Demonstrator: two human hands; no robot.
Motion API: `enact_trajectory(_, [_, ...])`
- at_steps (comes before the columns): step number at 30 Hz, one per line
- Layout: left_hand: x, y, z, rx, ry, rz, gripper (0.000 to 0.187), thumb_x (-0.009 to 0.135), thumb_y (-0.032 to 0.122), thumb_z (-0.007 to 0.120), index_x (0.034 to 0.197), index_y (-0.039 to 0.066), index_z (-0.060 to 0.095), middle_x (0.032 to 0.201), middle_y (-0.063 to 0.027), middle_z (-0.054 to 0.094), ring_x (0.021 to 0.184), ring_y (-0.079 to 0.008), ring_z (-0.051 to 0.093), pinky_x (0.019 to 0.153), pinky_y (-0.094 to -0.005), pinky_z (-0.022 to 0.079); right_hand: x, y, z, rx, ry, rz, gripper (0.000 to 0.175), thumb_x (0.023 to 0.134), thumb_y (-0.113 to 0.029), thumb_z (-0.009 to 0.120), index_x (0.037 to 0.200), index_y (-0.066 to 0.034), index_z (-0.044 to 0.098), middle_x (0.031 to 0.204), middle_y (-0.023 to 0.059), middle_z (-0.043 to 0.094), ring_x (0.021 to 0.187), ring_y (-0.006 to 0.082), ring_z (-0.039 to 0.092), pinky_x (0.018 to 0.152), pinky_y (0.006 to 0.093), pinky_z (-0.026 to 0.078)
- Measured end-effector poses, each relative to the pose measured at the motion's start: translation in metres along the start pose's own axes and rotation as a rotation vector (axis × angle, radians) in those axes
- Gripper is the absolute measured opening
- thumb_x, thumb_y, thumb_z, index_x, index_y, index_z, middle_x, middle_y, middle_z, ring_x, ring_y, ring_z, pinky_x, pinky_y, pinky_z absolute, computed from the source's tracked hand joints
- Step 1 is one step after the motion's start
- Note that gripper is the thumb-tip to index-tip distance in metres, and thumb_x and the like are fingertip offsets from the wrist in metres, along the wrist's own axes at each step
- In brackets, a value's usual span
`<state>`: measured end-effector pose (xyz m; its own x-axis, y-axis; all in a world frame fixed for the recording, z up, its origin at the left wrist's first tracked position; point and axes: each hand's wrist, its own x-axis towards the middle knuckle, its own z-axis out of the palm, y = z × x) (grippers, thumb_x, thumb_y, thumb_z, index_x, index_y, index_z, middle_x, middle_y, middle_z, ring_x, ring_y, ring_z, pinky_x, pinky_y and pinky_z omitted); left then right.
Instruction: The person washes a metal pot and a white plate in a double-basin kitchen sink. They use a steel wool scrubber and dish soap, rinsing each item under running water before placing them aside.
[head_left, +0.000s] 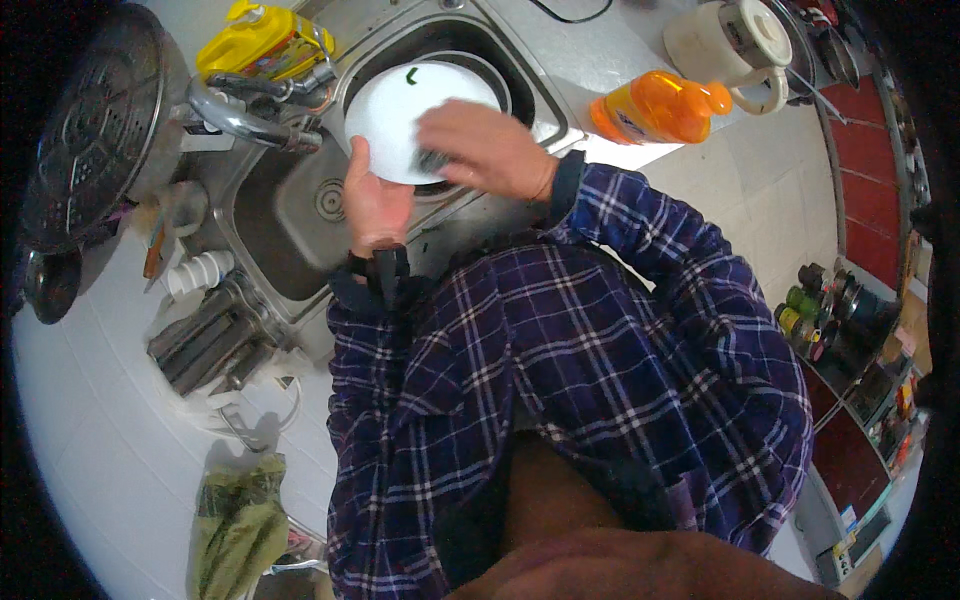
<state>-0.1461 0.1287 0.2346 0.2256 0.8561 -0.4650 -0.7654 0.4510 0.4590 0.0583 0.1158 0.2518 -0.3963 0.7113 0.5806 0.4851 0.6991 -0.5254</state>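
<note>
A white plate (390, 105) is tilted over the right basin of a steel double sink (274, 202). My left hand (373, 196) holds its lower left edge, thumb on the upper face and fingers mostly hidden underneath. On the plate's face my right hand (487, 146), blurred, presses a dark scrubbing pad (429, 160). A small dark green mark or scrap (412, 76) shows near the plate's far edge. Beneath the plate, a round metal vessel (495, 82) shows its rim in the basin. The chrome faucet (255, 124) reaches over the left basin.
A yellow jug-shaped bottle (262, 45) stands behind the faucet. An orange dish soap bottle (652, 109) and a cream pitcher (720, 45) are on the right counter. At left are a large perforated steamer pot (97, 120), white stacked cups (196, 274) and a green cloth (244, 525).
</note>
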Motion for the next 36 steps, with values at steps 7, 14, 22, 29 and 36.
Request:
enact_trajectory(7, [0.004, -0.001, -0.010, 0.081, -0.002, 0.023, 0.052, 0.108, 0.033, 0.048, 0.148, -0.001, 0.043, 0.147, -0.0156, 0.053, 0.135, -0.0310, 0.050, 0.116, -0.0485, 0.037, 0.010, 0.001, 0.021, 0.008, 0.019, 0.151, 0.035, 0.090, -0.033, 0.067, 0.118, -0.0105, 0.064, 0.110, 0.0153, 0.066, 0.103, 0.0378, 0.064, 0.088, 0.0468, 0.052])
enact_trajectory(14, [-0.003, 0.011, -0.011, 0.096, -0.010, 0.011, 0.050, 0.107, 0.026, 0.051, 0.147, -0.002, 0.043, 0.145, -0.0155, 0.054, 0.136, -0.0310, 0.049, 0.117, -0.0513, 0.034, -0.003, 0.031, 0.007, 0.110, 0.162, 0.515, 0.033, 0.092, -0.031, 0.066, 0.116, -0.0072, 0.067, 0.113, 0.0170, 0.068, 0.105, 0.0382, 0.064, 0.091, 0.0448, 0.053])
enact_trajectory(22, [-0.013, 0.008, -0.017, 0.239, -0.103, -0.016, 0.045, 0.100, 0.007, 0.057, 0.143, -0.001, 0.048, 0.142, -0.0149, 0.055, 0.132, -0.0299, 0.052, 0.114, -0.0485, 0.039, 0.043, 0.011, 0.029, 0.061, -0.053, 0.296, 0.037, 0.092, -0.032, 0.069, 0.118, -0.0057, 0.068, 0.118, 0.0159, 0.069, 0.111, 0.0346, 0.065, 0.095, 0.0429, 0.053])
enact_trajectory(29, [-0.015, 0.006, -0.011, 0.321, -0.221, -0.083, 0.051, 0.098, 0.001, 0.057, 0.148, 0.003, 0.045, 0.141, -0.0121, 0.056, 0.132, -0.0283, 0.052, 0.113, -0.0466, 0.040, 0.053, 0.020, 0.038, 0.078, -0.053, 0.452, 0.037, 0.094, -0.038, 0.063, 0.107, -0.0040, 0.071, 0.101, 0.0171, 0.071, 0.094, 0.0383, 0.067, 0.083, 0.0467, 0.053])
enact_trajectory(36, [-0.015, 0.005, -0.012, 0.376, -0.262, -0.075, 0.054, 0.095, -0.004, 0.057, 0.147, 0.004, 0.046, 0.136, -0.0109, 0.059, 0.127, -0.0261, 0.056, 0.111, -0.0435, 0.041, 0.071, 0.051, 0.023, -0.042, -0.232, 0.787, 0.047, 0.095, -0.047, 0.057, 0.112, -0.0061, 0.072, 0.103, 0.0201, 0.073, 0.096, 0.0402, 0.070, 0.086, 0.0508, 0.055])
